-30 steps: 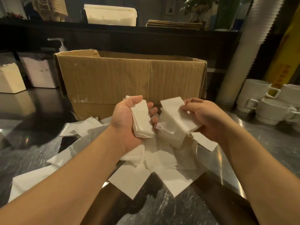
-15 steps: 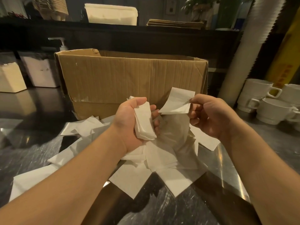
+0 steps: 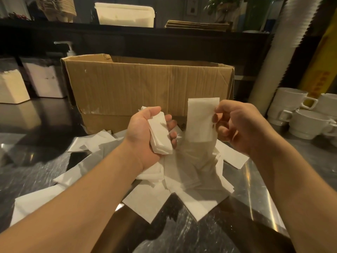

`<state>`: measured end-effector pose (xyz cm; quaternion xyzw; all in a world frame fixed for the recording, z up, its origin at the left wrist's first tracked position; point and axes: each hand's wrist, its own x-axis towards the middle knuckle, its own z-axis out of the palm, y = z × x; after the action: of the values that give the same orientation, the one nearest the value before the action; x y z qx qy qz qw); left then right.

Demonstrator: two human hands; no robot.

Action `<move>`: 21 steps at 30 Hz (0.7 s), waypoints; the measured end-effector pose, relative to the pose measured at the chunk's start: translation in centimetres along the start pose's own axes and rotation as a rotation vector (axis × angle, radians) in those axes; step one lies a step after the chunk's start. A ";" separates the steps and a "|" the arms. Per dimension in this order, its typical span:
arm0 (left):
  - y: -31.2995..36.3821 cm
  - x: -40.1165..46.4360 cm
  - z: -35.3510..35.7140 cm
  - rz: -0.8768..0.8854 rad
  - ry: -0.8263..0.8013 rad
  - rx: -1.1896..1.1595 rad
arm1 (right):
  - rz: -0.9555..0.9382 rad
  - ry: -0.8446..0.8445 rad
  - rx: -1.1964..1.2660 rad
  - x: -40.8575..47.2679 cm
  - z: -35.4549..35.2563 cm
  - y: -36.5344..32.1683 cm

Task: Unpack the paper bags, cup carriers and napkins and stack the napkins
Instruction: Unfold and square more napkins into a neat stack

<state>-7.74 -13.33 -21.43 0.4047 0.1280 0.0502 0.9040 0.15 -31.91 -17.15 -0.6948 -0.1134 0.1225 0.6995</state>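
Your left hand (image 3: 145, 132) was raised in front of you with its palm turned up and to the right, thumb lying along the top and fingers curled round a small stack of napkins (image 3: 160, 136); the fingertips (image 3: 170, 120) showed past the stack's right edge. Your right hand (image 3: 238, 125) was held level with it, well apart to the right, its back facing you, thumb and forefinger pinching the right edge of a single napkin (image 3: 200, 119) that hung upright. The other fingers were loosely curled beneath. Both bare forearms reached in from the lower corners, converging toward the middle.
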 end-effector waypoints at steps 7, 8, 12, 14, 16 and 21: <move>-0.2 -0.2 0.2 -0.033 0.031 0.003 | 0.068 -0.055 -0.592 0.7 0.0 0.8; -0.2 -0.2 0.2 -0.046 0.025 0.008 | 0.059 -0.028 -0.705 0.9 0.0 1.0; -0.3 -0.3 0.2 -0.072 0.023 0.025 | -0.068 0.105 -0.856 2.0 -0.4 1.7; -0.3 -0.4 0.3 -0.074 0.023 0.029 | -0.104 0.091 -0.880 2.1 -0.6 2.0; -0.3 -0.4 0.3 -0.076 0.012 0.031 | -0.106 0.035 -0.838 2.2 -0.3 2.2; -0.3 -0.3 0.2 -0.077 0.018 0.043 | -0.168 0.019 -0.848 2.2 0.6 3.0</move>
<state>-7.98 -13.76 -21.42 0.4182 0.1526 0.0163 0.8953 2.00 -30.56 -20.21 -0.9103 -0.2035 0.0011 0.3605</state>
